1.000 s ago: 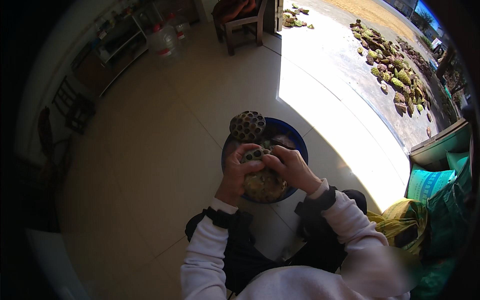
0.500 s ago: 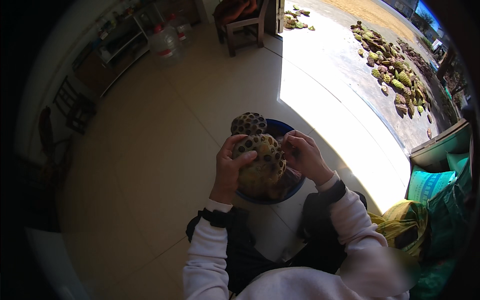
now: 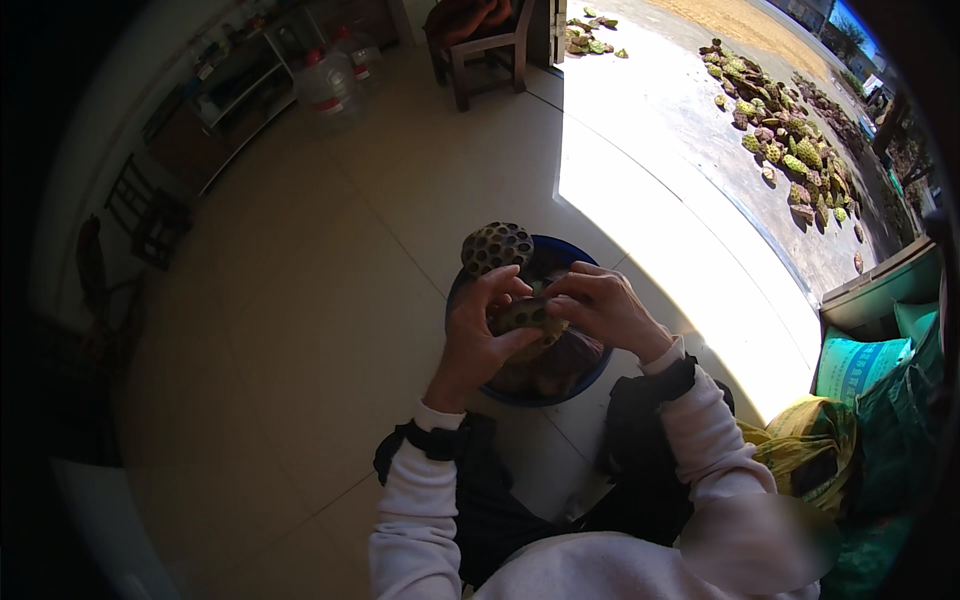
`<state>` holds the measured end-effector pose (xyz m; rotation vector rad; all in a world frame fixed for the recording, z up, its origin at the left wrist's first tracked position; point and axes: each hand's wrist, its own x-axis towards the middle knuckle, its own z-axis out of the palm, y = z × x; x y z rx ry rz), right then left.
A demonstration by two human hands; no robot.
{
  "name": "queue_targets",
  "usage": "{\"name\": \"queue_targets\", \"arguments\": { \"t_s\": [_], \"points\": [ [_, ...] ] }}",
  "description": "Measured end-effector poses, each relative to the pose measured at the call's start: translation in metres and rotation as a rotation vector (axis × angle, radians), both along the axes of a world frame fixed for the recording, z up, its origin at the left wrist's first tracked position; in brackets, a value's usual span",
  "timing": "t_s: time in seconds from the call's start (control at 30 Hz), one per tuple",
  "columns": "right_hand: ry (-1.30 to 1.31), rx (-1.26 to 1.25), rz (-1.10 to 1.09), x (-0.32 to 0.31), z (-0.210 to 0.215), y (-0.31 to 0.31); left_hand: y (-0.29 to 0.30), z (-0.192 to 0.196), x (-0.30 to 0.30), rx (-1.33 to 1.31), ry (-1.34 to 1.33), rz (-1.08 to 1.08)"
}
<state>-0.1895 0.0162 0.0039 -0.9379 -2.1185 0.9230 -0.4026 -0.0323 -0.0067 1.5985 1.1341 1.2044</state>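
Centre frame, above blue basin (image 3: 590,375): left hand (image 3: 478,335) and right hand (image 3: 600,308) both clenched on lotus seed pod (image 3: 522,315), fingers (image 3: 560,290) digging in. Second pod (image 3: 497,246) perched on basin rim. Seeds could pop loose, skitter across tile floor (image 3: 300,330) if grip slips.

Both forearms entering from lower edge, white sleeves to wrists, elbows bent, converging toward centre. Left hand (image 3: 478,338) raised, palm turned inward, fingers curled up and over, thumb pressing from below: closed grip. Right hand (image 3: 602,308) opposite, back of hand up, fingers bent down and inward, fingertips meeting left fingertips. Hands touching at tips, wrists apart. Right wrist slightly higher in picture than left, angled leftward. Right forearm lit by sun, left forearm in shade. Knees in dark trousers spread below hands.
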Motion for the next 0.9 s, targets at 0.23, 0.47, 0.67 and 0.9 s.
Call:
{"name": "queue_targets", "arguments": {
  "t_s": [0.23,0.47,0.67,0.9],
  "points": [
    [0.2,-0.159,-0.011,0.0,-0.002,0.001,-0.001,0.001,0.002,0.158,0.185,0.184],
    [0.241,-0.384,-0.083,-0.009,-0.006,-0.01,0.006,0.002,-0.011,-0.24,-0.037,0.028],
    [0.139,-0.249,-0.041,-0.012,-0.007,-0.012,0.002,0.001,-0.003,-0.318,-0.088,-0.104],
    [0.625,-0.892,-0.034,-0.023,-0.015,-0.025,0.0,0.0,-0.002,-0.332,-0.183,-0.175]
  ]
}}
